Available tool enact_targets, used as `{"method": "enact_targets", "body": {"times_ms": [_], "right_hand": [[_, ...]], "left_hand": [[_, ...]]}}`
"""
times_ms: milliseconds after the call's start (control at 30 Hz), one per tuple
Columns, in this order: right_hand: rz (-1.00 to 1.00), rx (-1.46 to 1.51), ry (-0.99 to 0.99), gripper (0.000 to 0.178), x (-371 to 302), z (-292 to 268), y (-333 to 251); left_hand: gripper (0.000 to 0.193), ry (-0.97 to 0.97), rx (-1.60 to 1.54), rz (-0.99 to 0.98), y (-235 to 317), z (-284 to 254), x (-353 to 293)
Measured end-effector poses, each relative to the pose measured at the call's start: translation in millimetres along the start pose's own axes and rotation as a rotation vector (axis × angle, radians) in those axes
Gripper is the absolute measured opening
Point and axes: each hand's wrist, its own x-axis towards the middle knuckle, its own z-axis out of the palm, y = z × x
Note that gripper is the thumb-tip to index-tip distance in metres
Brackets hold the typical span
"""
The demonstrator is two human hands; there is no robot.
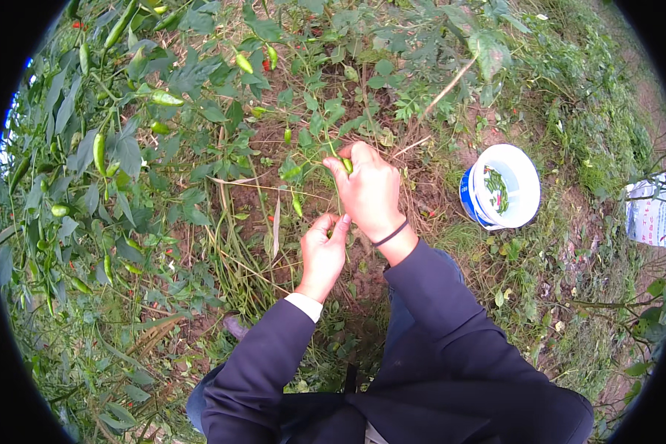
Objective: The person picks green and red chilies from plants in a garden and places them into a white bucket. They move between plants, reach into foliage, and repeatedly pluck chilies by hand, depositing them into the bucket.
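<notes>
My right hand (371, 189), a dark band round its wrist, pinches a small green chili pepper (347, 165) between thumb and fingers. This pepper is beside a leafy stem of the chili plant. Just below and to the left, my left hand (323, 257) is closed, thumb against forefinger. A bit of green shows at its fingertips, too small to name. Close by hang another green chili pepper (297, 205) and a smaller one (288, 135). On the right stands a white bucket (525, 185) with a blue outside, holding several green peppers and a little red.
Dense chili plants (126, 155) with many hanging green peppers fill the left side. A dry stick (449, 89) slants up beyond my right hand. Weeds and dry stalks cover the soil. At the far right edge is a pale printed sack or sheet (648, 211).
</notes>
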Motion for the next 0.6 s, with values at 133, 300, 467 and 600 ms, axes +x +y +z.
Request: {"method": "enact_targets", "body": {"times_ms": [133, 300, 467, 600], "right_hand": [[0.006, 0.158, 0.088, 0.024, -6.1, -10.9, -1.3], [-0.034, 0.656, -0.277, 0.010, -23.1, -71.0, -14.2], [0.062, 0.523, 0.510, 0.020, -26.6, -174.7, 45.4], [0.306, -0.154, 0.494, 0.024, 24.3, -193.8, 169.9]], "left_hand": [[0.013, -0.044, -0.034, 0.030, -1.1, 9.5, -4.5], [0.012, -0.043, -0.312, 0.002, 3.5, 20.4, 0.1], [0.018, -0.057, -0.033, -0.025, 12.4, 21.0, -5.7], [0.016, -0.069, 0.019, -0.032, 18.3, 21.8, -6.5]]}}
